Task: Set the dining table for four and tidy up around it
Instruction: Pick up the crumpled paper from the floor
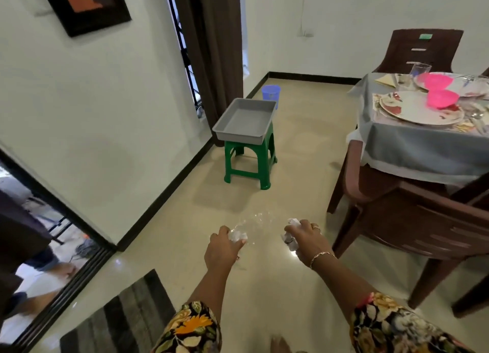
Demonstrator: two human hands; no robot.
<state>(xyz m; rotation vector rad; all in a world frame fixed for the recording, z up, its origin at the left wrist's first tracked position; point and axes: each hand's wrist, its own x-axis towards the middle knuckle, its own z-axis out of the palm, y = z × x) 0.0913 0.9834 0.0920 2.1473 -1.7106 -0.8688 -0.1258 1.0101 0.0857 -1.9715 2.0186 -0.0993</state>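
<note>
Crumpled paper fills both hands, held out low over the floor. The left hand curls its fingers round one white ball, and the right hand clutches a second wad, with bits poking out above and below the fist. A faint clear glint between the hands could be plastic film; it is too dim to tell. Such wads weigh next to nothing and are soft, so they will likely spring open or shed scraps if the grip slackens. A closed fist round the whole ball is the safe hold.

A striped rug lies beside the left arm. Ahead, the polished floor runs open between the dark skirting on the left and a brown chair on the right, whose arm juts toward the path. Farther on, a green stool carrying a grey tray stands in that lane, with room on either side. Beyond it, by the curtain, sits a blue bin, probably where the paper belongs. At far right, the dining table already bears plates and pink bowls.
</note>
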